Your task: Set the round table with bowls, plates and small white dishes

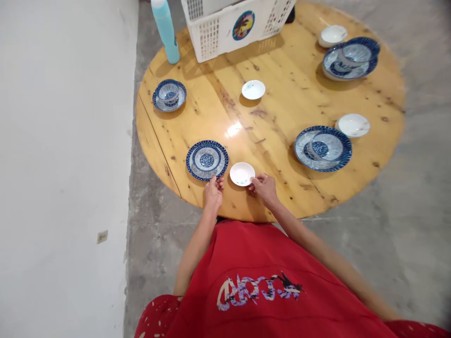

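In front of me on the table lies a blue-and-white patterned plate point(190, 164); a smaller round piece in the same pattern point(206, 160) seems to sit in its middle. My left hand point(213, 191) is at the plate's near rim, fingers curled, the thumb against the edge. Just right of it, a small white dish point(242, 174) with a faint floral mark is pinched at its right edge by my right hand point(264, 188). How far the dish is raised off the wood, if at all, I cannot tell.
The round wooden table point(275, 155) also bears a second white dish point(253, 89), a plate with a bowl point(169, 95), more blue-and-white plates with bowls point(323, 149) and white bowls point(353, 125) at right. A white plastic basket point(225, 35) and a light-blue bottle point(167, 33) stand behind.
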A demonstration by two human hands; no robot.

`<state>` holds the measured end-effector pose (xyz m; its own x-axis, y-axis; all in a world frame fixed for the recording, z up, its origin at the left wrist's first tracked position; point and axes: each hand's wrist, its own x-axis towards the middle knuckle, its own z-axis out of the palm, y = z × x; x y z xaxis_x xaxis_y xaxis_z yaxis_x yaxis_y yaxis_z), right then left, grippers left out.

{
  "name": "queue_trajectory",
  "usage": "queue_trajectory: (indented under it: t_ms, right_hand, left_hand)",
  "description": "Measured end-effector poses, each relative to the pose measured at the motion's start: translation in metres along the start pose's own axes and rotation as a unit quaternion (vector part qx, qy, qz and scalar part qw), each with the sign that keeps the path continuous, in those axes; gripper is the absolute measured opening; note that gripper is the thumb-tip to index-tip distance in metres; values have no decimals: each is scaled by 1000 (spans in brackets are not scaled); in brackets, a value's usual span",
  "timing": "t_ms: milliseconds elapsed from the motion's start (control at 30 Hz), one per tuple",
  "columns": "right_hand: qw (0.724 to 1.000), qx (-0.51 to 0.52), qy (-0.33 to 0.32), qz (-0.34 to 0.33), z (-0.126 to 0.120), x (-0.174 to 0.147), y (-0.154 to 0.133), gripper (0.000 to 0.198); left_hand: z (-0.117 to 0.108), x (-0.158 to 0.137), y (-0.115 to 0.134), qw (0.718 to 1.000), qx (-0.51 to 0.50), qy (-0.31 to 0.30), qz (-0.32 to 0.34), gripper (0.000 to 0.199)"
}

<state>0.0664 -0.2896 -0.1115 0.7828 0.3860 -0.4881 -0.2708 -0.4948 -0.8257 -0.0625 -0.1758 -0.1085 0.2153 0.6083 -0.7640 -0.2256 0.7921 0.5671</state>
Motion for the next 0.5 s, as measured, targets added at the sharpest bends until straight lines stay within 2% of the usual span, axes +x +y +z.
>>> queue_trajectory:
  t_ms: [267, 500]
  right_hand:
    - [1000, 19, 5, -6, -2, 4, 12, 9]
    - [1000, 25, 4, -3, -3, 4, 13, 10]
  left_hand:
    - [-1, -5, -2, 999, -29, -18, -21, 25]
    - [-7, -18, -6, 999, 28, -47, -3, 25]
